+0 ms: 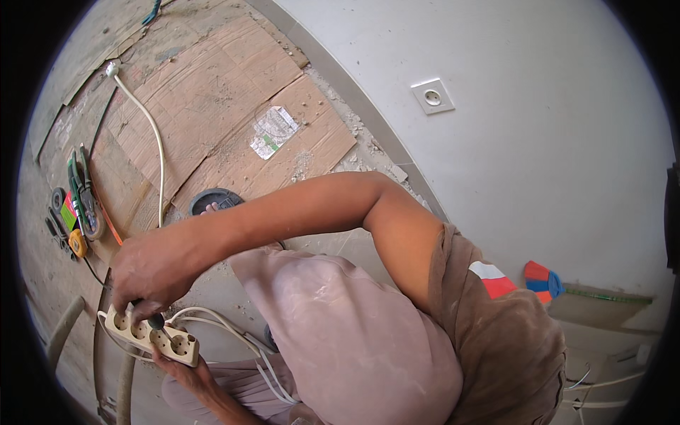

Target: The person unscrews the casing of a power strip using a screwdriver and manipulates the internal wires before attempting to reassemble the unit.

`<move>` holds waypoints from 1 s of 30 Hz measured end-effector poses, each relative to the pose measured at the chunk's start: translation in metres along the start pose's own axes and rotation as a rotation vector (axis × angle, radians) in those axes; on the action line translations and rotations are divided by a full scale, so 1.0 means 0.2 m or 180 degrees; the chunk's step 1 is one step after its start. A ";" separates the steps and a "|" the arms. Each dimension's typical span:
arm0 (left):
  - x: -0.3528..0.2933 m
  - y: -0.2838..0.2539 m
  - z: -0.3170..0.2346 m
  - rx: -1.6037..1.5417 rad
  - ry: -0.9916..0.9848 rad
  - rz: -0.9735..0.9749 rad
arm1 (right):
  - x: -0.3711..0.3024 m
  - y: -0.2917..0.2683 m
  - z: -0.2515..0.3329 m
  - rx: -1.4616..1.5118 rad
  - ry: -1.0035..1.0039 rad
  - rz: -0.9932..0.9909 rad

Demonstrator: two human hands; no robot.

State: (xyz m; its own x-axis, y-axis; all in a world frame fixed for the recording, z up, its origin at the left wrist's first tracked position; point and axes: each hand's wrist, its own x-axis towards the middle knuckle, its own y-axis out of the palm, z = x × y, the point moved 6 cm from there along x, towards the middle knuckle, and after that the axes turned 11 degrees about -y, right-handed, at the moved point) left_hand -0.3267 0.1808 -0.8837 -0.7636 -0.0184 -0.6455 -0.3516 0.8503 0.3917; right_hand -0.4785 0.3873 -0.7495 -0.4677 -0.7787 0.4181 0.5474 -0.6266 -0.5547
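Note:
My left hand (185, 375) grips a cream power strip (142, 346) from below, its fingers wrapped around the near long edge. Several round sockets line the strip's upward face. Above it, my right hand (157, 265) is closed around a screwdriver (156, 321) with a dark handle. The thin shaft slants down to the strip's face among the sockets; I cannot tell exactly where its tip rests. A white cord (216, 316) loops beside the strip and runs over near my legs.
Cardboard sheets (234, 78) with dust and rubble cover the floor. A white plug (112, 69) ends a cable on them. Pliers (76, 188) and a yellow tape measure (77, 243) lie at left. A wall socket (433, 96) is at upper right; a brush (544, 282) is at right.

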 end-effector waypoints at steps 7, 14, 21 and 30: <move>0.03 -0.06 0.02 -0.0589 -0.0534 0.0207 | -0.03 -0.02 0.01 0.0184 -0.0238 -0.0413; 0.00 -0.03 0.04 -0.0421 -0.0537 0.0041 | -0.08 -0.03 0.03 0.0069 -0.0050 -0.0206; -0.02 -0.12 0.01 -0.0388 -0.0539 -0.0233 | 0.02 -0.01 0.07 0.0236 0.0336 0.0338; -0.03 0.15 -0.06 -0.0571 -0.0412 -0.0092 | 0.05 -0.03 0.15 0.0413 0.0796 0.0448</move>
State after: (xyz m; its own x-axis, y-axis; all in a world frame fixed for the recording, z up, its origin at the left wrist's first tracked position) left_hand -0.3393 0.1997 -0.8604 -0.6799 0.0362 -0.7324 -0.4717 0.7431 0.4747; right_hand -0.4656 0.3833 -0.7207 -0.5285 -0.8365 0.1449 0.6954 -0.5245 -0.4912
